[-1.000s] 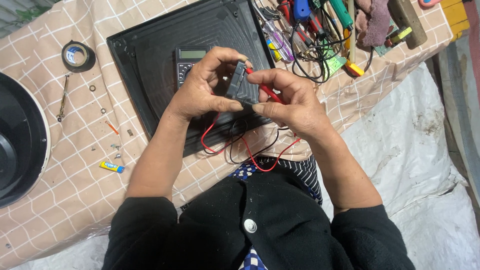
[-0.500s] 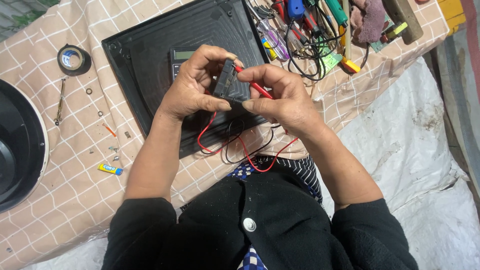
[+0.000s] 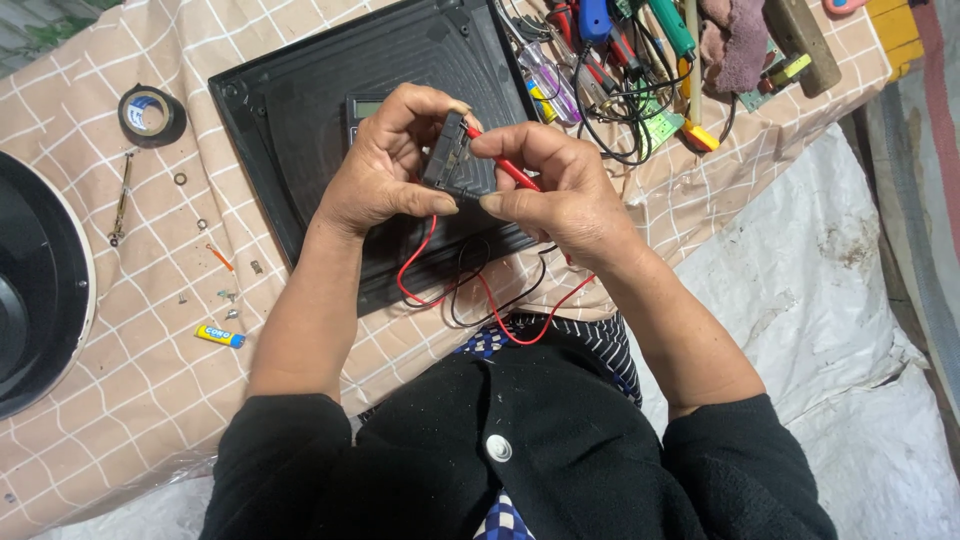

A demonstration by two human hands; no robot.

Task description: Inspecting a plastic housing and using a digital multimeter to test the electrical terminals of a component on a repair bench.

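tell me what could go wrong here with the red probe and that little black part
The left hand pinches the small black part by its edges while the right hand presses the red probe on it, so the tip could slip off onto a finger. The red and black leads loop loosely under both wrists and may snag. Tiny screws lie loose on the checked cloth and could get knocked away.

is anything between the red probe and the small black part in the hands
Nothing visible does. The right hand holds the thin red probe with its tip at the small black rectangular part, which the left hand grips.
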